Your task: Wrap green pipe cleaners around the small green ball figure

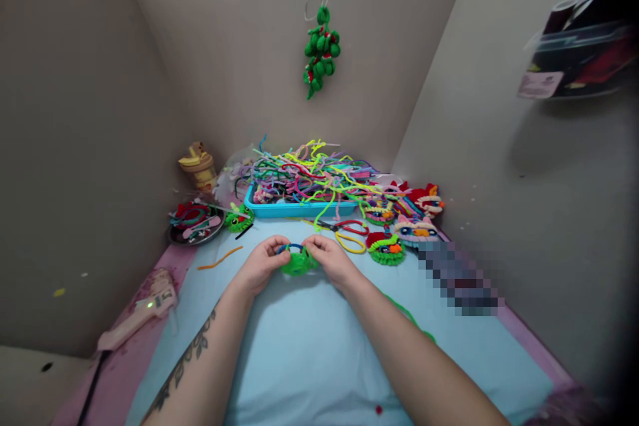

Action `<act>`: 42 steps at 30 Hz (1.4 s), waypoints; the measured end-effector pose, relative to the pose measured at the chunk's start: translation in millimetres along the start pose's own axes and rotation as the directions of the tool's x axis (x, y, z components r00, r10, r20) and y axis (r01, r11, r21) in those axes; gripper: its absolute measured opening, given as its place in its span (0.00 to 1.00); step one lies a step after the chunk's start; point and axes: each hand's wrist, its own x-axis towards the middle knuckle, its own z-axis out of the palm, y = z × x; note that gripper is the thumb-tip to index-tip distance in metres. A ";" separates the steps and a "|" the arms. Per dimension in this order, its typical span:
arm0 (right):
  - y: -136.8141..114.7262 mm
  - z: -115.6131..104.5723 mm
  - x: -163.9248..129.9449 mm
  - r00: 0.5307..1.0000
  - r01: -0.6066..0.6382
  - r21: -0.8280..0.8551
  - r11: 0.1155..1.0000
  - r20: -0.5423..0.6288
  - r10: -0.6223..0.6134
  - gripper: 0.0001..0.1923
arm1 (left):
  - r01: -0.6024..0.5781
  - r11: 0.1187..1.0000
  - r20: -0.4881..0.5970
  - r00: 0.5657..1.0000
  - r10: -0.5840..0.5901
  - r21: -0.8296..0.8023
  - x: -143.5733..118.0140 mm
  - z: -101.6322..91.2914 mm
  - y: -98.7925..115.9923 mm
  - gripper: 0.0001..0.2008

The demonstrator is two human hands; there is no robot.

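Observation:
Between my two hands, above the pale blue cloth, is a small fuzzy green pipe-cleaner piece (298, 264) with a dark blue pipe cleaner (295, 247) along its top. My left hand (267, 261) pinches its left side between thumb and fingers. On the opposite side, my right hand (328, 257) grips the end near the blue strip. Just beyond my right hand lie scissors (349, 239) with red and yellow handles. A finished-looking green pipe-cleaner head (386, 249) with an orange beak sits to their right.
A blue tray (304, 210) heaped with coloured pipe cleaners stands at the back. A pink glue gun (142, 313) with a lit green light rests at left, near a metal bowl (197, 234). More pipe-cleaner heads (417, 231) are at right; a green bundle (322, 53) hangs above.

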 end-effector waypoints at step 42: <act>-4.2 8.1 -14.0 0.802 0.354 -0.833 0.426 0.036 -0.596 0.10 | -0.187 0.886 -0.075 0.968 0.240 0.424 4.1 15.1 -11.8 0.09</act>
